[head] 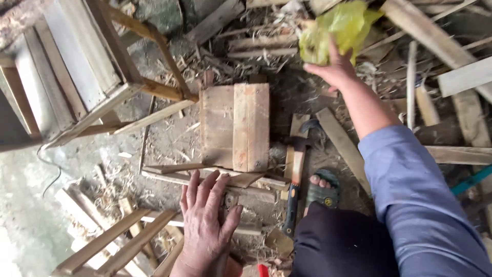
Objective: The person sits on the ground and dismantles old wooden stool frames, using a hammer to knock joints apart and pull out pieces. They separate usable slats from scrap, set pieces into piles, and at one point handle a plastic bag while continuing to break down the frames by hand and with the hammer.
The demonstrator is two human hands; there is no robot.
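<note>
Yellow plastic bag, crumpled, sits at the upper right of the frame, gripped from below by the right hand. Left hand, at lower centre, lies flat with fingers spread on wooden slats. Between them rests a small plank panel. A hammer lies just right of it, beside a sandalled foot.

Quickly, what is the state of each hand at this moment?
Left hand: open, fingers spread, resting flat on the pale wooden slats.
Right hand: reaching out, closed on the crumpled yellow plastic bag.
</note>
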